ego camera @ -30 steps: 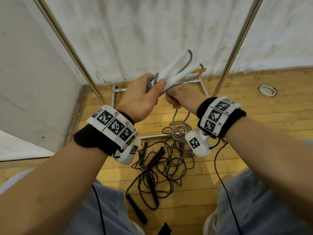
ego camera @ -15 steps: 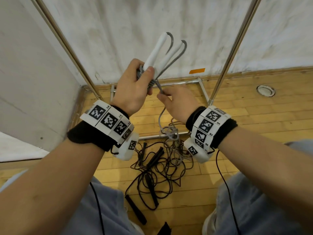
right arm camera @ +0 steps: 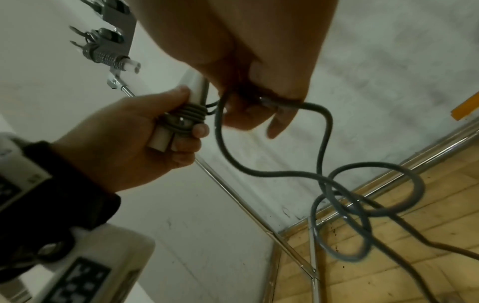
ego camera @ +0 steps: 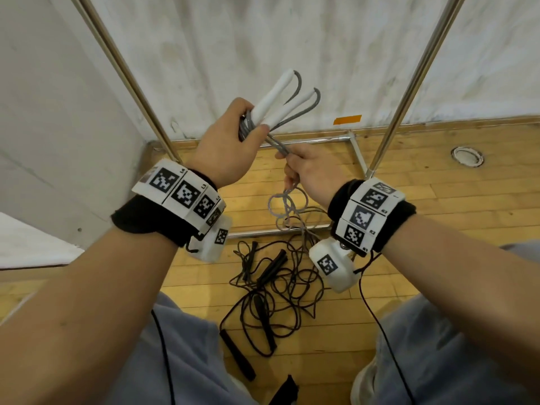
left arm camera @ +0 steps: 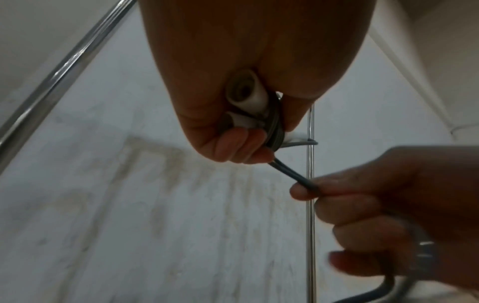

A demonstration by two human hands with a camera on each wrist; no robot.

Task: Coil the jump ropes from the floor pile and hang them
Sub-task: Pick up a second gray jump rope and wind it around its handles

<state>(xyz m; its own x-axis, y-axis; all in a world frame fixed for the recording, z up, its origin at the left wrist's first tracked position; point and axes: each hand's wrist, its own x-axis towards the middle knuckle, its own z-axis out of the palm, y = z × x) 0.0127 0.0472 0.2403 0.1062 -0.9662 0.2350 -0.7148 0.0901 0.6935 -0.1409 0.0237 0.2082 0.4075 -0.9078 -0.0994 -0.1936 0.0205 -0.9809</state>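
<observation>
My left hand (ego camera: 225, 144) grips both white handles (ego camera: 276, 103), grey rope (right arm camera: 191, 114) wound around them. My right hand (ego camera: 315, 173) pinches the loose rope. Black ropes (ego camera: 271, 282) piled on floor (ego camera: 438, 176).

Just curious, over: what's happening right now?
Left hand grips white handles, grey rope wound round. Right hand pinches its slack. Black ropes remain floored.

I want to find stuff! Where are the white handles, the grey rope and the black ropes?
white handles (ego camera: 274, 99), head view, middle of one handle
grey rope (right arm camera: 324, 131), right wrist view, hanging loop
black ropes (ego camera: 280, 290), head view, floor tangle
</observation>
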